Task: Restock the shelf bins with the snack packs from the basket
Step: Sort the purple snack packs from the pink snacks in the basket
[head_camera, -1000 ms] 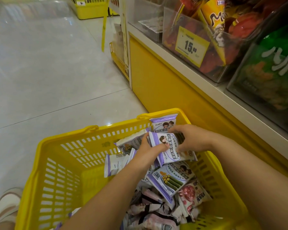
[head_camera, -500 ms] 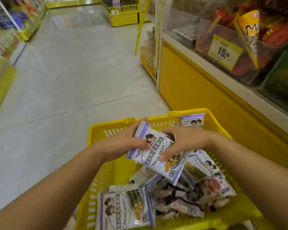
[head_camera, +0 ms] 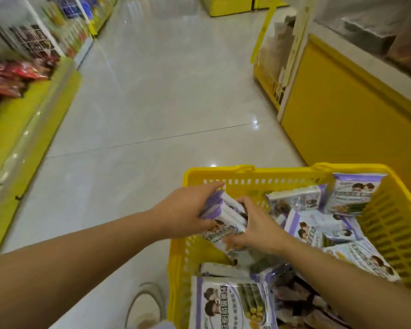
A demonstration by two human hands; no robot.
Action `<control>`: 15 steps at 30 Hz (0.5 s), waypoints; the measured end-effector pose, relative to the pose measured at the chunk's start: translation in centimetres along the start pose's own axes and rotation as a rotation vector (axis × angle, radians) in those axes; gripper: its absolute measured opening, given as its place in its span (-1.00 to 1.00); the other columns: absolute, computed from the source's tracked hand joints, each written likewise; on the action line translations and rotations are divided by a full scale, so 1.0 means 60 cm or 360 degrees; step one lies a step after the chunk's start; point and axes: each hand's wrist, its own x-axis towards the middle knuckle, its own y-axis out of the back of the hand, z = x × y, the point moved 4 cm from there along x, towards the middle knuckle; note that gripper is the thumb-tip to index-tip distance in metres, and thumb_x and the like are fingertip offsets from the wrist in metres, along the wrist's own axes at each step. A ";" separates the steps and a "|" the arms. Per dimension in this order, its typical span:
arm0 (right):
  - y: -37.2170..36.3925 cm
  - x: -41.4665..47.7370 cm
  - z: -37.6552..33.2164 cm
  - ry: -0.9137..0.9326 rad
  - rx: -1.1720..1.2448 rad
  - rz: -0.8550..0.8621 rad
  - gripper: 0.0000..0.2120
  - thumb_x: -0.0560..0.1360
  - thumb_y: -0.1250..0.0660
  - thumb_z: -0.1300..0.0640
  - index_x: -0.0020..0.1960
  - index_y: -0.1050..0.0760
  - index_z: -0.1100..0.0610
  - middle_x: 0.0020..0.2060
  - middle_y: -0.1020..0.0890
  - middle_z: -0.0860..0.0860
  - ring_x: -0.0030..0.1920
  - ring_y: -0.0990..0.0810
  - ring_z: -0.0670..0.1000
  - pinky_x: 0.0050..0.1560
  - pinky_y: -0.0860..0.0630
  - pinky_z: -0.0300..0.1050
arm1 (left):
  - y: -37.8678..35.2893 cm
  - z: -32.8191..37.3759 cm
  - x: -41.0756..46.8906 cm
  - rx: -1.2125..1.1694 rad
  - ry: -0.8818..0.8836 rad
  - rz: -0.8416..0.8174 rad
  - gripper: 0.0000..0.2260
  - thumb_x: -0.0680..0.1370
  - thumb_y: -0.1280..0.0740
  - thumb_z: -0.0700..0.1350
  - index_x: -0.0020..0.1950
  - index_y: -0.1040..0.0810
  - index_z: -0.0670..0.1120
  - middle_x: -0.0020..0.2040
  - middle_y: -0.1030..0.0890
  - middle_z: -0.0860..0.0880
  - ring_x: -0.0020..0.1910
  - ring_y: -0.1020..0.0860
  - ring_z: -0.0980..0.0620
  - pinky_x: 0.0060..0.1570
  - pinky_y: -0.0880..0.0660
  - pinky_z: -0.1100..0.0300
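A yellow plastic basket (head_camera: 389, 224) stands on the floor at the lower right, full of white-and-purple snack packs (head_camera: 318, 227). My left hand (head_camera: 188, 214) and my right hand (head_camera: 254, 226) together grip a small stack of these snack packs (head_camera: 223, 217) above the basket's left rim. The left hand clasps the stack's purple end and the right hand holds its other end from the side. More packs lie loose in the basket, one large pack (head_camera: 233, 305) at the bottom edge.
A yellow shelf base (head_camera: 342, 115) with clear bins on top runs along the right. Another yellow shelf (head_camera: 29, 119) with red packets lines the left side. A tiled aisle (head_camera: 164, 91) lies between them. A sandalled foot (head_camera: 145, 305) stands left of the basket.
The camera has swung left and up, away from the right shelf bins toward the aisle. Both hands have gathered the packs into a stack and carried it to the basket's left rim.
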 end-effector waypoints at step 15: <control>-0.022 0.040 0.082 -0.0035 -0.1051 -0.0581 -0.06 0.21 -0.51 -0.28 0.44 -0.18 -0.04 0.33 -0.41 -0.07 0.26 -0.44 0.03 0.21 -0.44 0.01 | -0.132 -0.010 0.069 0.1081 -0.0134 -0.0722 -0.41 0.52 -0.32 0.12 0.46 -0.21 -0.07 0.39 -0.34 -0.14 0.32 -0.38 -0.18 0.32 -0.25 -0.15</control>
